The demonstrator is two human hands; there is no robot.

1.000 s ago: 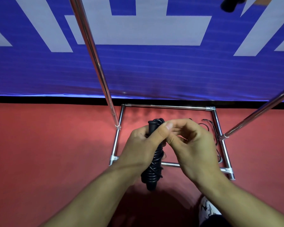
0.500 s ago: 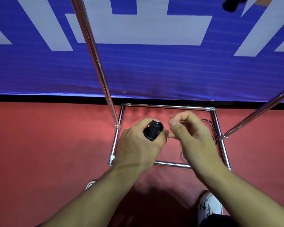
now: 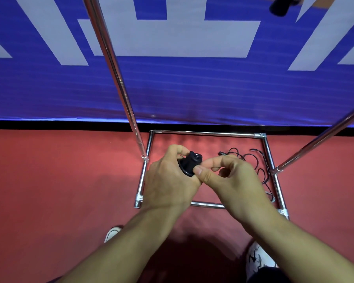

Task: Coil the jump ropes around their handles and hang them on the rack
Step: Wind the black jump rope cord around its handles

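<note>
My left hand (image 3: 168,180) grips a black jump-rope bundle (image 3: 190,165), its handle end pointing up at the camera; most of the coiled rope is hidden inside my fist. My right hand (image 3: 231,180) pinches at the bundle's near side with thumb and forefinger; what it pinches is too small to make out. A second black jump rope (image 3: 253,160) lies loose in curls on the red floor inside the rack's base. The chrome rack (image 3: 114,66) rises in front of me, with a left upright and a right upright (image 3: 323,133).
The rack's square base frame (image 3: 206,133) lies on the red floor just before a blue-and-white banner wall (image 3: 172,82). My shoes show at the bottom, left (image 3: 111,232) and right (image 3: 258,258). A dark object (image 3: 280,5) hangs at the top right.
My left hand tipped the bundle from lying lengthwise to end-on toward the camera. My right hand drew back slightly, then closed in again on the bundle's near side.
</note>
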